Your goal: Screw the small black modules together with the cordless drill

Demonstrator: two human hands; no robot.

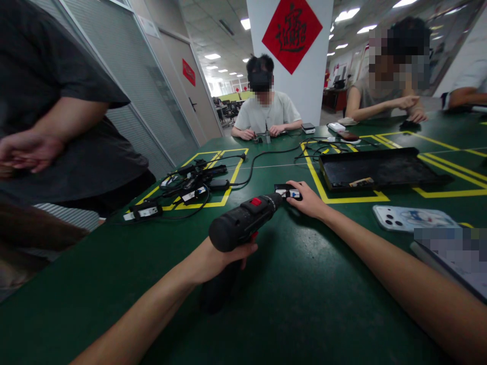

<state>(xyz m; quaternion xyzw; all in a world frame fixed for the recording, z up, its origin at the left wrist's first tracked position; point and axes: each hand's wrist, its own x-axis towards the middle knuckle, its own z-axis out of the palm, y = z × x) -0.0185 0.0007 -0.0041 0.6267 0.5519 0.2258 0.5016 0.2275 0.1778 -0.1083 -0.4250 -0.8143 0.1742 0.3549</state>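
My left hand (224, 256) is wrapped round the grip of a black cordless screwdriver (243, 223) with a red switch on top. Its nose points away from me at a small black block with a white and blue label (288, 192) lying on the green table (297, 289). My right hand (309, 199) reaches across and pinches that block, holding it against the table just in front of the screwdriver's tip.
A black tray (380, 170) lies inside yellow tape lines at the right. A white phone (413, 219) rests near my right forearm. Several black adapters with cables (186, 185) lie at the left. A person stands at the left; others sit at the far side.
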